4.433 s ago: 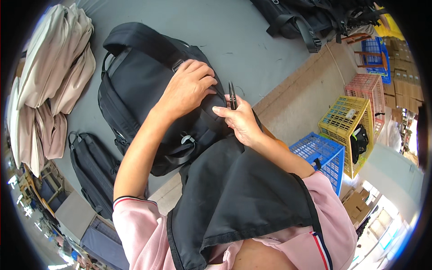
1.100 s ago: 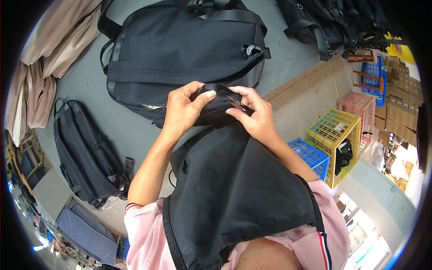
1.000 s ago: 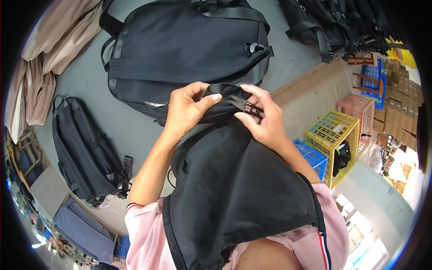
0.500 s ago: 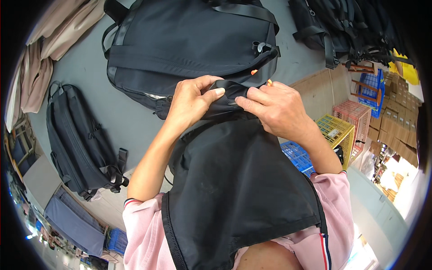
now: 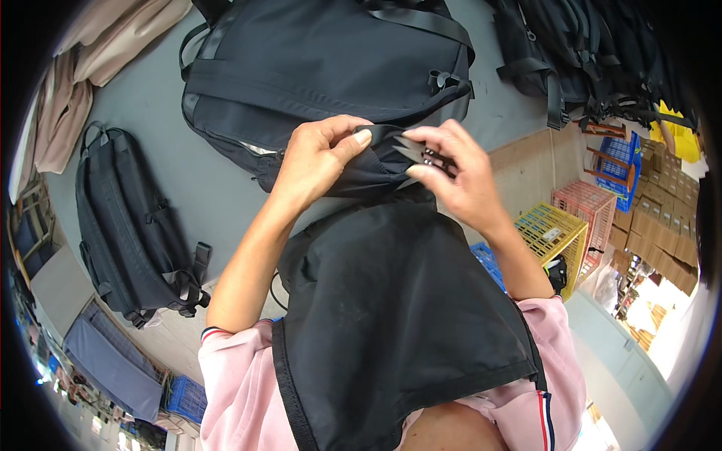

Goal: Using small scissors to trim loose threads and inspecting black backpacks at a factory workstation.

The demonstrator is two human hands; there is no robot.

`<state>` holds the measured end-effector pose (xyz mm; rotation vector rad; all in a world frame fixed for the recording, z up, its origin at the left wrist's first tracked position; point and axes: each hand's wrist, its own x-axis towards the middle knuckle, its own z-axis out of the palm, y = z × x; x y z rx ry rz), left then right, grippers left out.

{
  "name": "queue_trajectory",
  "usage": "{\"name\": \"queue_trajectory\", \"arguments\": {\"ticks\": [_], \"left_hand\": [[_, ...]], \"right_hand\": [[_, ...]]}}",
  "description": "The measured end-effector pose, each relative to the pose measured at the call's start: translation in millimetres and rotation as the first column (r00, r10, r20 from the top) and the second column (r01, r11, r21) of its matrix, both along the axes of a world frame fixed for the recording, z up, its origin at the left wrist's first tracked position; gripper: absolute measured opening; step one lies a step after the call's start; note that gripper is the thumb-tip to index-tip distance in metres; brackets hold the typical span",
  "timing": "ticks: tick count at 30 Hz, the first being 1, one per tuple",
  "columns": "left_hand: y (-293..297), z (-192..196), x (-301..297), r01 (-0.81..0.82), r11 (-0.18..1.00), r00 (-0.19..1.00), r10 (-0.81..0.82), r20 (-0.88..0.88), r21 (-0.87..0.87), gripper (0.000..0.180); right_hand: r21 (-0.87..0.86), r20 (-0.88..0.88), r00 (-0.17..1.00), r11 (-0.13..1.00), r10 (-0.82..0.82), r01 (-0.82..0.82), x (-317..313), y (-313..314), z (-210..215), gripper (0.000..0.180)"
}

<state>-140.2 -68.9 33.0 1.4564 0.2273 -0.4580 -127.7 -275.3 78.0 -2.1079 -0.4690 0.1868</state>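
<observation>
A large black backpack [image 5: 323, 68] lies on the grey table, its near edge at my apron. My left hand [image 5: 320, 156] pinches a fold of that edge between thumb and fingers. In my right hand [image 5: 459, 169] is a pair of thread snips [image 5: 432, 158], held between thumb and fingers. The blades point left at the pinched fabric, close beside it; whether they touch it I cannot tell. Part of the snips is hidden by my fingers.
A second black backpack [image 5: 128, 218] lies at the left of the table [image 5: 226, 203]. Several black bags [image 5: 579, 52] are piled at the far right, beige fabric [image 5: 113, 45] at the far left. A yellow crate [image 5: 553, 233] and a pink crate [image 5: 590, 207] stand right; a black apron [image 5: 398, 316] covers my front.
My right hand has let go of the backpack's edge and turned, and the snips' blades now show pointing at the fabric. My left hand keeps its pinch.
</observation>
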Motion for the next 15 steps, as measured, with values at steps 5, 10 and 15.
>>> {"name": "queue_trajectory", "arguments": {"ticks": [5,10,15], "left_hand": [[19.0,17.6,-15.2,-0.235,0.956,0.972,0.235,-0.022,-0.173,0.019],[37.1,-1.8,-57.6,-0.563,0.815,0.82,0.532,0.211,0.134,0.024],[50.1,-12.5,-82.6,-0.762,0.637,0.647,0.744,0.165,0.115,0.021]], "right_hand": [[-0.125,0.037,0.985,0.979,0.167,-0.161,-15.8,21.8,-12.0,0.04],[-0.264,0.082,0.927,0.905,0.366,-0.334,-20.2,39.6,-24.9,0.046],[-0.187,0.045,0.908,0.896,0.417,-0.402,-18.7,57.4,-25.1,0.049]]}}
